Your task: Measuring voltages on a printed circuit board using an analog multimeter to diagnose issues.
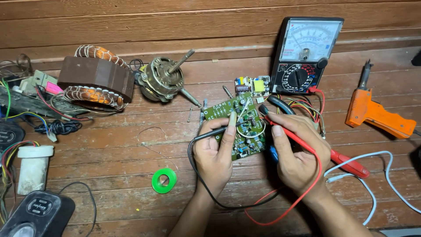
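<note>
left hand [215, 154] — black probe [218, 130] | right hand [298, 151] — red probe [289, 134] | circuit board [239, 127]

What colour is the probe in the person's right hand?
Red, with a red lead; the right hand holds the probe. Head view shows it.

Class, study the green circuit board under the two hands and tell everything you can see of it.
The green circuit board is a flat rectangle lying tilted on the wooden floor, below the analog multimeter. Small dark and pale components crowd its top. The left hand presses a black probe onto it and rests a finger across it; the right hand brings a red probe to its right edge.
</note>
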